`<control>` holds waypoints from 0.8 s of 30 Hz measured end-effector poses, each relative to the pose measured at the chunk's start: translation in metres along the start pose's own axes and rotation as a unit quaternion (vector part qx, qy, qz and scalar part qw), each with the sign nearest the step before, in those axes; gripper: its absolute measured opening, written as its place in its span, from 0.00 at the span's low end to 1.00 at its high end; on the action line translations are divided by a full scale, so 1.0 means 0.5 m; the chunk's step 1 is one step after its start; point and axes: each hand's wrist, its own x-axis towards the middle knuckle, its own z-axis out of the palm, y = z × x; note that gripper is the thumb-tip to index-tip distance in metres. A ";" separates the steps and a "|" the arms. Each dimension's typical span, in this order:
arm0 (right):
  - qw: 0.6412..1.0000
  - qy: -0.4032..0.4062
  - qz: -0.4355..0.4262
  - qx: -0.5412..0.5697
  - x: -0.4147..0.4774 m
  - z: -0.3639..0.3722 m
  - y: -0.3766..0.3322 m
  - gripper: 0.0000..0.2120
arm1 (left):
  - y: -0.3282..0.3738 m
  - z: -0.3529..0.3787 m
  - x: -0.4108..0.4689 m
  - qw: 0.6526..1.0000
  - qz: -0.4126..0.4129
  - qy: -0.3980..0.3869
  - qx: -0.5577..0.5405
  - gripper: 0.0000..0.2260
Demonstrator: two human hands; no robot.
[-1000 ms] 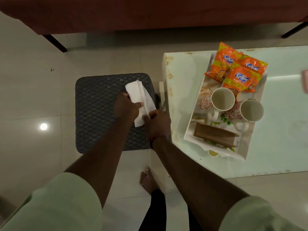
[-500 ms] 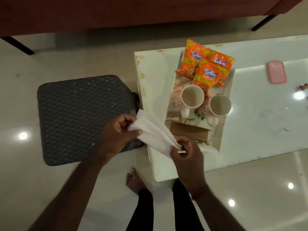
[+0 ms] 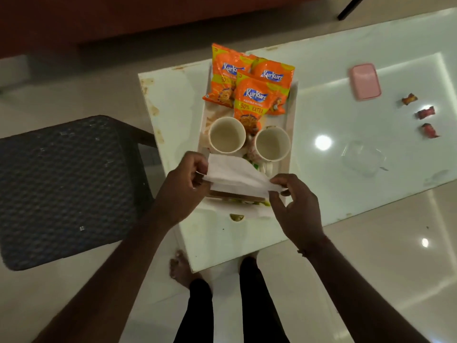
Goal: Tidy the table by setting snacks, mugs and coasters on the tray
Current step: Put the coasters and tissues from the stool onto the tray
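A white tissue (image 3: pixel 235 173) is pinched at both ends by the left hand (image 3: pixel 183 186) and right hand (image 3: pixel 294 206) over the tray (image 3: pixel 293 115), mugs (image 3: pixel 227 138) at 12 o'clock.

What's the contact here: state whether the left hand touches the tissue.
Touching. The head view shows the left hand pinching the tissue's left edge between thumb and fingers, above the tray.

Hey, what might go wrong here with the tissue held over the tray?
The tissue, pinched between left hand and right hand, hides the tray's near end, so a hand lowering it could bump the mugs just beyond. The snack packets overhang the tray's far rim and may slide off if it is jolted.
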 end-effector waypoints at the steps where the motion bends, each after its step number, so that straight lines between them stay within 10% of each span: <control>1: 1.000 -0.003 -0.002 -0.001 0.002 0.001 0.003 0.13 | 0.004 0.002 0.004 1.000 0.005 0.001 0.007 0.26; 4: 1.000 -0.013 -0.023 0.001 0.007 0.001 0.006 0.16 | 0.017 -0.001 0.002 0.997 0.031 -0.023 0.072 0.35; 11: 0.992 -0.052 -0.080 -0.080 0.012 -0.007 0.016 0.13 | 0.013 -0.010 -0.025 0.976 0.066 -0.035 0.204 0.09; 24: 0.971 -0.061 -0.099 -0.207 0.008 0.029 0.074 0.12 | -0.014 0.039 -0.010 0.946 0.039 0.007 0.323 0.08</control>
